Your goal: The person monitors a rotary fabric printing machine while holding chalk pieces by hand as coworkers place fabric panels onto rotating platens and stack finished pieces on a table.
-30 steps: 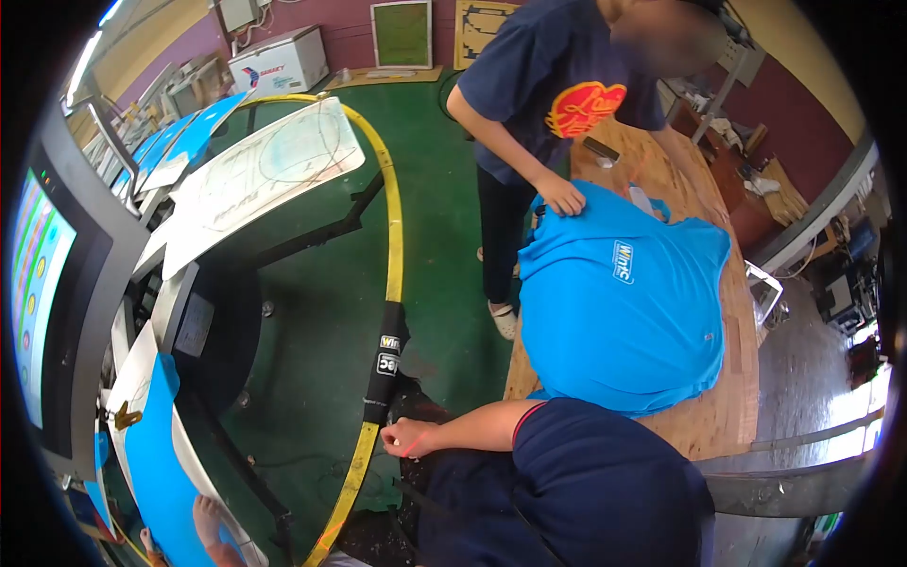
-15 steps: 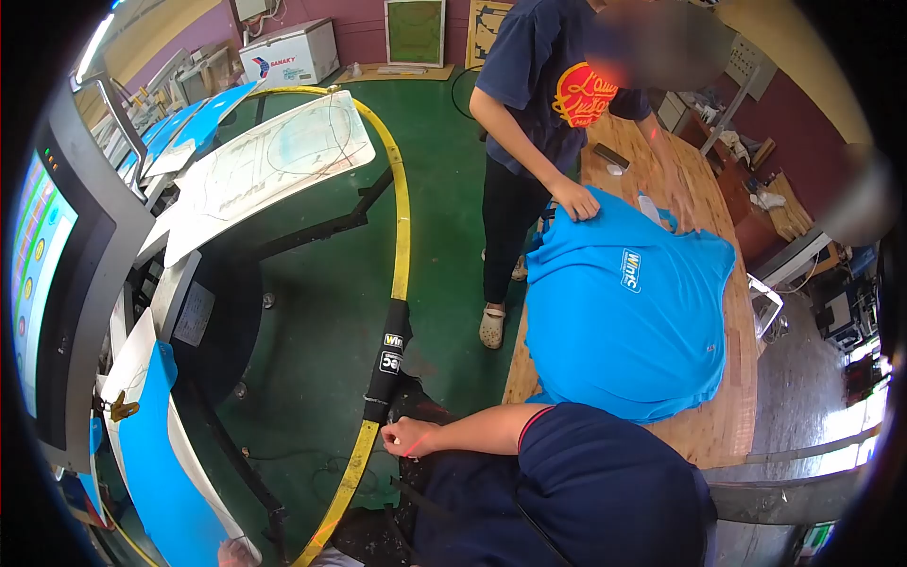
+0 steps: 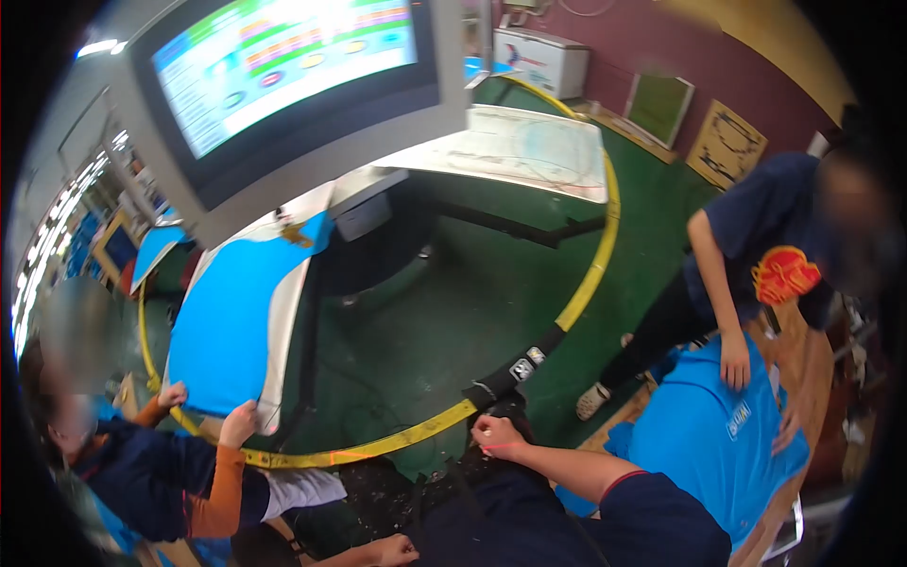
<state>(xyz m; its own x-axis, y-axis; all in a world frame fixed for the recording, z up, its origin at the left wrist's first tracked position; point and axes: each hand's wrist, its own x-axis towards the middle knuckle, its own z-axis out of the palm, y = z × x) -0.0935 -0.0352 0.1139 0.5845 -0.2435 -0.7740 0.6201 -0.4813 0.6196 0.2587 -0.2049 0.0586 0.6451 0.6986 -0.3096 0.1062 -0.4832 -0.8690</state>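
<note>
My right hand (image 3: 498,437) is closed, its fingers curled beside the yellow ring rail (image 3: 406,438), close to the end of a black printed sleeve (image 3: 515,370) wrapped round it. Whether that hand pinches anything small cannot be made out; a thin red light line crosses it. Low in the view, my left hand (image 3: 395,551) is held near my body with its fingers bent in, and anything inside them is hidden. Ahead on the left, a blue fabric piece (image 3: 227,317) lies on a white platen (image 3: 286,354).
A co-worker at left has both hands at that platen's near end. Another person at right handles blue fabric (image 3: 680,425) on a wooden table (image 3: 803,364). A large screen (image 3: 293,76) hangs ahead above a bare white platen (image 3: 529,151). A white chest freezer (image 3: 540,61) stands behind.
My view has swung left, bringing the screen, the left co-worker and my left hand into sight. My right hand stays closed by the rail. The right-hand person still handles the blue fabric.
</note>
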